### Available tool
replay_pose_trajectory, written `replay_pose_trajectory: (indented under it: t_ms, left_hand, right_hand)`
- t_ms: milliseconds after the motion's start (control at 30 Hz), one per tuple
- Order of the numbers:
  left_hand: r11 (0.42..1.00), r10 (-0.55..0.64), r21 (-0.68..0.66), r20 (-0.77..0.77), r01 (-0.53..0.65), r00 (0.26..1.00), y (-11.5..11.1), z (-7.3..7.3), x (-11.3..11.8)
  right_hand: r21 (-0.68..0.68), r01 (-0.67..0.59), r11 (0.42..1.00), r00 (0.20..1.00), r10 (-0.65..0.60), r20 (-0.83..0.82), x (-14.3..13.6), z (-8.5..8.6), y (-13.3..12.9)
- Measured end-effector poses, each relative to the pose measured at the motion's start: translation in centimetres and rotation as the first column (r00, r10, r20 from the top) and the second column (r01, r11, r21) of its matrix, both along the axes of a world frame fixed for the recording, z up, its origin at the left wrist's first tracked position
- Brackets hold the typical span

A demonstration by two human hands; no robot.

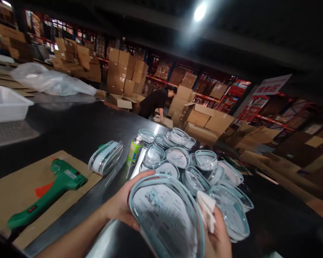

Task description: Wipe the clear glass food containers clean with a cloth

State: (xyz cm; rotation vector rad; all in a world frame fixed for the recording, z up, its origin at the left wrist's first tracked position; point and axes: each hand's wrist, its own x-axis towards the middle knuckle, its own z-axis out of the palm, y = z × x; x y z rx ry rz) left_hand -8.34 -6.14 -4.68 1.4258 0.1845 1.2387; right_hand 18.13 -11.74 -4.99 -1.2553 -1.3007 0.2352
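Note:
A clear plastic pouch [164, 215] with pale teal edging and a printed white insert is tilted up close to the camera. My left hand [126, 204] grips its left side, thumb along the top edge and fingers behind. At its right edge, my right hand [218, 233] is closed around a crumpled white cloth [206, 209], which lies by the pouch's rim; some fingers are hidden behind the pouch. Similar clear pouches [177, 157] are heaped on the dark table just beyond. A green spray can [135, 151] stands left of that heap.
A green glue gun [61, 182] rests on a cardboard sheet [5, 186] at left, near a single teal-edged pouch [106, 157]. Farther back are a white basket [8, 104] and a plastic bag [54, 80]. Beyond the table, a person [156, 102] bends among cardboard boxes [123, 70].

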Motion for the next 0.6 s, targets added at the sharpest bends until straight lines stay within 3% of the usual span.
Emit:
replay_pose_trajectory:
  t_ms: [67,133,200,267,367,467,533,600]
  left_hand:
    - [0.997,-0.02,-0.076,0.074,0.026,0.997,0.2,-0.2,0.8]
    - [0.968,-0.015,-0.242,0.192,0.062,0.981,0.3,-0.4,1.9]
    - [0.894,-0.019,-0.423,0.288,0.145,0.957,0.1,-0.7,3.1]
    - [0.823,-0.042,-0.522,0.337,0.224,0.941,-0.4,-0.8,4.0]
    - [0.786,-0.046,-0.553,0.393,0.276,0.918,-0.9,-0.5,4.6]
    - [0.654,-0.086,-0.668,0.4,0.354,0.912,-0.7,-0.3,4.7]
    - [0.543,-0.113,-0.746,0.39,0.385,0.914,-0.3,-0.5,4.8]
    - [0.506,-0.108,-0.77,0.39,0.388,0.915,0.3,-0.8,5.0]
  right_hand:
    - [0.033,0.033,0.999,0.997,-0.035,0.062,0.4,-0.5,0.0]
    - [0.065,0.063,0.996,0.983,-0.073,0.167,0.7,-0.6,0.1]
    - [0.138,0.103,0.985,0.948,-0.139,0.286,0.8,-0.4,0.0]
    - [0.218,0.157,0.963,0.913,-0.226,0.339,0.3,0.0,-0.2]
    - [0.263,0.266,0.927,0.911,-0.331,0.245,-1.0,0.8,-0.8]
    - [0.255,0.359,0.898,0.909,-0.398,0.122,-2.3,1.3,-1.3]
    - [0.244,0.334,0.911,0.919,-0.372,0.13,-2.8,1.0,-1.4]
    - [0.234,0.262,0.936,0.941,-0.302,0.154,-3.3,-0.1,-1.3]
